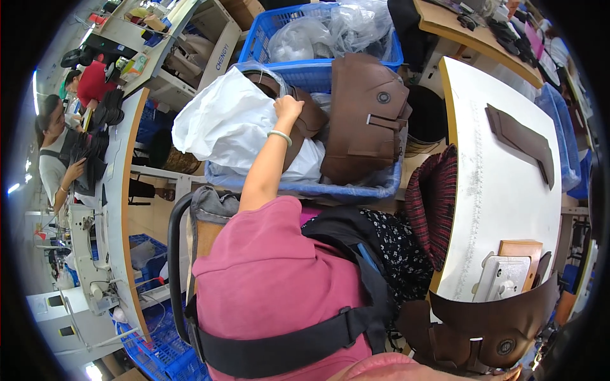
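My left hand (289,109), with a pale bracelet at the wrist, reaches into a blue crate (305,188). Its fingers are closed at the edge of a crumpled white sheet (219,117), beside curved brown leather pieces (308,117). To the right in this crate lies a stack of brown leather bag panels (362,127) with a round emblem and a slot. At the lower right, a similar brown leather panel (502,311) is held up, bent, over the table's near end. My right hand (510,373) is at its lower edge, mostly hidden behind the panel.
A white worktable (502,152) on the right bears a flat brown leather piece (518,140), a metal plate (502,279) and a wooden block (521,249). Another blue crate (254,47) holds clear plastic. A co-worker (57,149) handles dark pieces at the left. A dark bin (426,117) stands nearby.
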A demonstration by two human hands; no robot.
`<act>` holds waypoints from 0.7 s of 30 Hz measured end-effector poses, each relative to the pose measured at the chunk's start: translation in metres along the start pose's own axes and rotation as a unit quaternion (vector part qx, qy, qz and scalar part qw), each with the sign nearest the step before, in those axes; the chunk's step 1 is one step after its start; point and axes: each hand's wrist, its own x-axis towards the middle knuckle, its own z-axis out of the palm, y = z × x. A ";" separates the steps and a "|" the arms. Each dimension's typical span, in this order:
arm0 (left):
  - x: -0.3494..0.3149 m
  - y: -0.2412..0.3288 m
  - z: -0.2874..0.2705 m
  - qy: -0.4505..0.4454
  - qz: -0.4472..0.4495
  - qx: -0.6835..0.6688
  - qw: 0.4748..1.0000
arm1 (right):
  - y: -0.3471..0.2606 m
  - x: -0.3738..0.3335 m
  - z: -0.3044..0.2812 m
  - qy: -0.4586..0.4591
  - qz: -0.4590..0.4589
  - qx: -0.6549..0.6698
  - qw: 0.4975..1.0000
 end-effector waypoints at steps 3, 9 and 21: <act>0.046 -0.056 -0.011 -0.059 -0.061 -0.121 0.989 | 0.008 0.004 -0.002 -0.029 0.025 0.026 0.999; 0.064 -0.026 0.011 -0.262 -0.206 -0.522 0.785 | 0.010 0.024 -0.034 -0.056 0.007 -0.028 0.998; 0.087 -0.043 0.001 -0.111 -0.067 -0.368 0.921 | 0.011 -0.012 0.002 0.080 -0.008 0.491 0.867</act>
